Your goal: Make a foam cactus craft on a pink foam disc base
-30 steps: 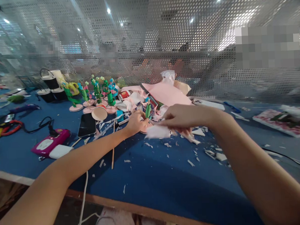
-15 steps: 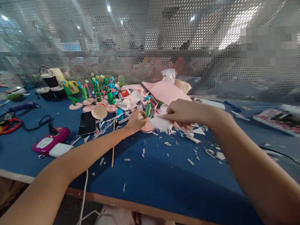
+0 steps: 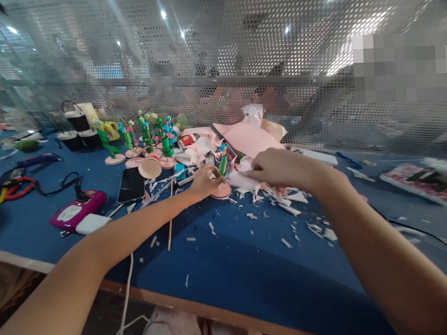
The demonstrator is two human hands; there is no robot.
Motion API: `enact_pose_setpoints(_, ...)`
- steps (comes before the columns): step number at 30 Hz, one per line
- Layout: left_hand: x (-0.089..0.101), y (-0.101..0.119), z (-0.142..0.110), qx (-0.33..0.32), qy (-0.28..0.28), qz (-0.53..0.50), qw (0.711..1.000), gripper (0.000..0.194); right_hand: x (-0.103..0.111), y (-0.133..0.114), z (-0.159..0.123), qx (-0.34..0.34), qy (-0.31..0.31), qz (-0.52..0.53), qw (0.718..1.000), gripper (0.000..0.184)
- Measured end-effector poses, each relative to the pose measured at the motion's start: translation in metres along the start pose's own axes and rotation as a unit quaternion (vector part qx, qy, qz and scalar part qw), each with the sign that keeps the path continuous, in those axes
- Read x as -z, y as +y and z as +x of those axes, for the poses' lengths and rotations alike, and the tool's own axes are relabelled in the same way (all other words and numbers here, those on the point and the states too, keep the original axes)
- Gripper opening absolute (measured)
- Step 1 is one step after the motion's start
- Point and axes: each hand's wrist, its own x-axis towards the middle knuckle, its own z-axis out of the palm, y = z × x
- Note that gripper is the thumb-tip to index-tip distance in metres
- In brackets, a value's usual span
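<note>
My left hand (image 3: 204,182) pinches a small green paper-wrapped stem (image 3: 223,165) that stands on a round pink base (image 3: 221,190). To the right, my right hand (image 3: 271,168) is over the scrap pile, palm down, its fingers curled and the index finger pointing left. Beneath that finger lies whitish, blurred material (image 3: 242,180). Whatever the right fingers hold, if anything, is hidden. Behind both hands, a large pink sheet (image 3: 250,136) lies on the pile.
Several finished-looking paper plants (image 3: 166,143) stand at the back left, beside a tipped paper cup (image 3: 150,167). A black phone (image 3: 131,185), a thin wooden stick (image 3: 170,224) and a magenta power adapter (image 3: 77,212) lie left. White scraps (image 3: 292,210) litter the blue table (image 3: 228,266).
The whole view has shifted slightly. My left hand stays at the green stem, and the right hand stays over the scraps with little visible movement.
</note>
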Motion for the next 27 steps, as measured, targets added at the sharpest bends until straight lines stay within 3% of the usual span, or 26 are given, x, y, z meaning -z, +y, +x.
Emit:
enact_pose_setpoints(2,-0.001,0.000,0.000,0.003,0.008,0.004,1.000,0.019,0.001,-0.003,-0.004,0.087,-0.125,0.103,0.983,0.057)
enact_pose_setpoints(4,-0.001,0.000,0.001,0.010,0.012,0.006,1.000,0.017,0.002,-0.003,-0.006,0.107,-0.175,0.145,0.968,0.057)
enact_pose_setpoints(5,-0.001,-0.001,0.001,0.010,0.008,0.006,1.000,0.017,0.002,-0.002,-0.005,0.082,-0.154,0.130,0.976,0.056)
enact_pose_setpoints(8,-0.001,0.000,0.000,0.009,-0.003,0.003,1.000,0.020,0.001,0.003,-0.002,-0.040,0.019,0.003,0.999,0.050)
enact_pose_setpoints(10,0.000,0.000,0.000,0.012,-0.003,0.003,1.000,0.023,0.001,0.003,-0.003,-0.056,0.044,-0.022,0.997,0.050)
enact_pose_setpoints(13,0.000,0.001,0.001,0.017,0.001,0.006,1.000,0.019,0.002,0.000,-0.005,0.052,-0.123,0.098,0.986,0.055)
enact_pose_setpoints(15,0.000,0.002,0.001,0.015,0.004,0.006,1.000,0.016,0.002,0.001,-0.004,0.091,-0.181,0.147,0.968,0.058)
enact_pose_setpoints(17,0.001,0.002,0.000,0.013,-0.001,0.002,1.000,0.018,0.001,0.007,0.001,0.038,-0.118,0.107,0.987,0.056)
enact_pose_setpoints(19,0.001,0.001,0.000,0.014,-0.007,-0.002,1.000,0.022,0.000,0.012,0.005,-0.039,-0.002,0.014,0.999,0.053)
enact_pose_setpoints(21,0.001,0.001,-0.001,0.012,-0.012,-0.003,1.000,0.025,0.000,0.013,0.004,-0.055,0.039,-0.029,0.997,0.052)
enact_pose_setpoints(23,0.000,0.001,0.000,0.011,-0.004,0.001,1.000,0.022,0.001,0.008,0.000,0.015,-0.041,0.032,0.999,0.054)
enact_pose_setpoints(25,0.000,0.001,0.000,0.014,0.004,0.004,1.000,0.018,0.002,0.004,-0.003,0.097,-0.156,0.120,0.976,0.056)
enact_pose_setpoints(27,0.000,0.002,0.000,0.021,0.008,0.004,1.000,0.017,0.001,0.005,-0.003,0.100,-0.179,0.139,0.969,0.055)
